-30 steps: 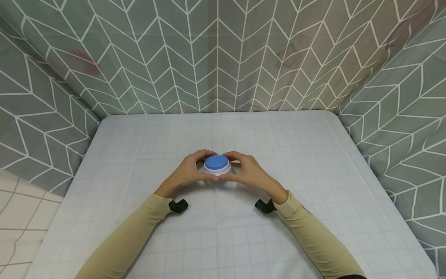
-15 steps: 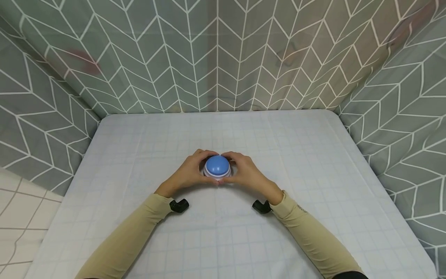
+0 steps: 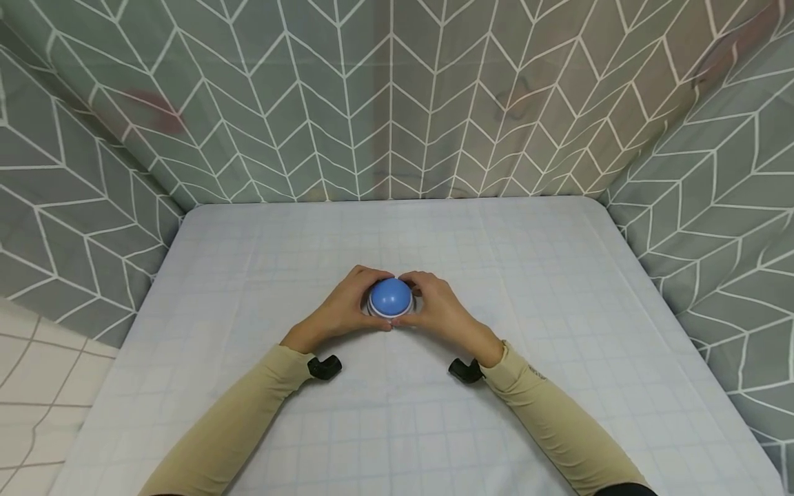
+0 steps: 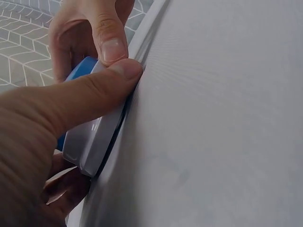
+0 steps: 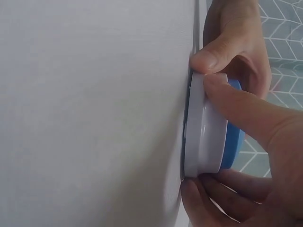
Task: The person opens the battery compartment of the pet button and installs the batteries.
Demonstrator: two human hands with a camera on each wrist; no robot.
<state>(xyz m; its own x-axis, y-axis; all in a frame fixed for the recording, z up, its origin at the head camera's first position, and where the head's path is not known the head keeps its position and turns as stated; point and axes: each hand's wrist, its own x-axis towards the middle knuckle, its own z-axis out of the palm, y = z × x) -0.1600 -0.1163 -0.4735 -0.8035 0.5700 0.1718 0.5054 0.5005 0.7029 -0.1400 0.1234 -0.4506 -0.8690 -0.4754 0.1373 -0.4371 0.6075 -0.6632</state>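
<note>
A round push button (image 3: 391, 297) with a blue domed top and a white base is held at the middle of the table. My left hand (image 3: 341, 306) curls around its left side, and my right hand (image 3: 442, 310) grips the right side. Both thumbs meet at the near edge, with the other fingers around the far side, partly hidden. In the left wrist view the white base (image 4: 87, 146) has its dark underside at the tabletop. From the right wrist, the button (image 5: 208, 127) likewise looks flat against the cloth; a hairline gap cannot be ruled out.
A white, faintly gridded cloth (image 3: 310, 427) covers the table. Grey curtains (image 3: 384, 103) with white chevron lines stand along the back and both sides. Black wrist mounts (image 3: 325, 367) stick out from the sleeves, and pale floor tiles (image 3: 43, 386) show at the left.
The button has tipped so its blue dome shows rounder from above, and it has shifted slightly toward me and right. Both hands keep their hold and follow it.
</note>
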